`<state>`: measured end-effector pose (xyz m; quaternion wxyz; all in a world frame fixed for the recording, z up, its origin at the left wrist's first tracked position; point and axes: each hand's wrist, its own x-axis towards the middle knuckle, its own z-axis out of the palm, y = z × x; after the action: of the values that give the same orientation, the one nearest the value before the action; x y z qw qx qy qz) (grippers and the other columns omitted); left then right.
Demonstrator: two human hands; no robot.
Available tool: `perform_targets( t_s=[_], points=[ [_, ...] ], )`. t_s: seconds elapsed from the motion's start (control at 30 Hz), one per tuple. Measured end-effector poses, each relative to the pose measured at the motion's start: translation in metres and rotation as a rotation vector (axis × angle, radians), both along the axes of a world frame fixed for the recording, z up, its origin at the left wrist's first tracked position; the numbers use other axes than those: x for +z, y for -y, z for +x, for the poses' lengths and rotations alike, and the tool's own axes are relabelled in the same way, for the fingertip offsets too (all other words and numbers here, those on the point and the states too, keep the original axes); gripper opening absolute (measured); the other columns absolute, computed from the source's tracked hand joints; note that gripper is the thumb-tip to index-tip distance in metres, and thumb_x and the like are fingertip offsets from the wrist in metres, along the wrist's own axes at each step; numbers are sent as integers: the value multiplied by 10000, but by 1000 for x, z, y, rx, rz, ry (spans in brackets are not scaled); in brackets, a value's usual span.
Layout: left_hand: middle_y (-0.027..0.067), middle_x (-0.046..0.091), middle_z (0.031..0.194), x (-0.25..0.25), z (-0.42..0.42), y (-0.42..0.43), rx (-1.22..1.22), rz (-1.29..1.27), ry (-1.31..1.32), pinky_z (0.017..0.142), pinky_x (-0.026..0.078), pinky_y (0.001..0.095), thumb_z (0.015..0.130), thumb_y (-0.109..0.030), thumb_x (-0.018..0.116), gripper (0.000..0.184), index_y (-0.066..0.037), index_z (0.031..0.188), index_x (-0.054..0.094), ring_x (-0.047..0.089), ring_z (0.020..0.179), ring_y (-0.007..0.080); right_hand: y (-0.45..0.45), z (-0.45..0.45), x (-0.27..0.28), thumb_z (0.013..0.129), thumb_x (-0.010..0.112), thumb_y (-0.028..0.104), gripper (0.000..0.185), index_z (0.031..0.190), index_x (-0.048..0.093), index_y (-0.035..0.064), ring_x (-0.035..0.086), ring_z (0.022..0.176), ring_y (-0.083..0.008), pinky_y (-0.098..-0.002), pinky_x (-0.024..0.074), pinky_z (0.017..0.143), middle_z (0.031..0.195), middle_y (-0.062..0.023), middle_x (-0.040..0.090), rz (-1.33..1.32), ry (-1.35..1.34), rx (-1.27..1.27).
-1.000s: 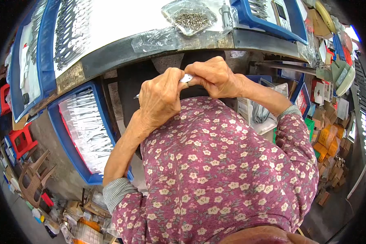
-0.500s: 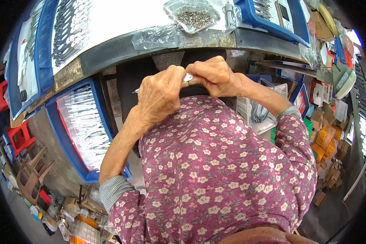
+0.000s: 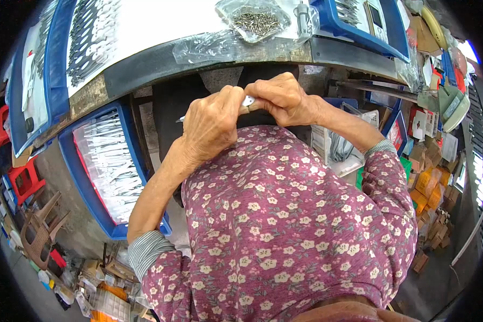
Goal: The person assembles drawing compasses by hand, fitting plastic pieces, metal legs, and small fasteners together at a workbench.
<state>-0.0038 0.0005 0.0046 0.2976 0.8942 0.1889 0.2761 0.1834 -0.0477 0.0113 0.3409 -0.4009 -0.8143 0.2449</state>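
My left hand is closed around a slim metal piece, palm side hidden. Its pale, rounded end with a small dark hole shows between my two hands, and a thin silvery tip pokes out past the left side of my left hand. Right beside it, my right hand has its thumb and fingers pinched at the pale end. The fingers cover most of the piece, so its full shape is hidden. Both hands are held just off the table's front edge, above my lap.
A blue tray of long silvery parts stands low at left. On the table, a plastic bag holds small metal pins, near rows of dark and pale metal parts. Another blue tray sits at right. A red stool is far left.
Both hands stay closed together in nearly the same place. The pale end between them has turned slightly, and the view has shifted a little.
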Motion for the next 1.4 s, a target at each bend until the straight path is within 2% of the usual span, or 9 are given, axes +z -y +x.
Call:
perform_targets(
  t_s=[0.77,0.9,0.97,1.03,1.07,1.17,1.2,1.3,1.4],
  points=[
    [110,507,684,8,14,-14,138,137,81,462,434,336,768,-8,600,117,0,850,518,564,559,264,-18,14,4,796,605,65,185,965,558,4,588,604,-244,-323,458,514,740,-103,591,63,-52,-37],
    [121,545,709,12,20,-17,173,41,117,494,448,335,778,-8,604,119,-1,867,525,583,588,278,-24,27,26,796,634,124,193,953,601,16,604,657,-182,-289,466,582,790,-107,624,-198,-99,-89],
    [128,556,706,13,19,-19,198,-26,131,506,452,330,784,-20,609,124,-3,875,527,587,592,281,-25,35,45,826,599,164,193,946,616,14,593,694,-132,-269,460,598,790,-97,631,-469,-182,-293],
    [139,570,698,16,19,-20,231,-131,133,513,448,330,791,-30,604,113,-6,864,522,592,589,274,-36,42,37,842,584,110,155,956,611,8,532,639,-86,-232,422,560,749,-56,592,-262,36,-452],
    [140,567,699,15,19,-20,245,-172,141,510,445,341,785,-40,605,113,-12,852,519,590,593,286,-42,45,26,826,589,89,137,934,599,7,572,638,-154,-274,435,556,776,-81,591,-42,115,-464],
    [148,573,695,17,19,-20,275,-260,158,519,446,354,785,-49,596,106,-14,840,513,590,597,305,-55,46,14,796,595,66,130,914,580,14,591,667,-264,-332,451,570,812,-112,579,122,447,-541],
    [151,577,693,19,18,-20,285,-281,162,525,448,355,788,-48,592,102,-12,840,512,591,598,309,-58,45,11,788,595,60,133,911,574,16,586,676,-285,-346,453,575,819,-118,573,133,446,-533],
    [117,579,685,22,16,-21,288,-356,145,536,421,279,806,-18,571,80,12,862,521,545,576,169,-66,43,5,769,594,49,139,900,557,23,577,696,-326,-374,458,583,827,-127,563,166,453,-513],
    [100,575,676,24,16,-21,300,-403,147,542,413,264,804,-30,574,91,15,864,522,524,585,141,-70,41,2,764,596,49,131,881,543,25,581,695,-321,-376,461,577,811,-123,568,192,477,-498]
  ],
)
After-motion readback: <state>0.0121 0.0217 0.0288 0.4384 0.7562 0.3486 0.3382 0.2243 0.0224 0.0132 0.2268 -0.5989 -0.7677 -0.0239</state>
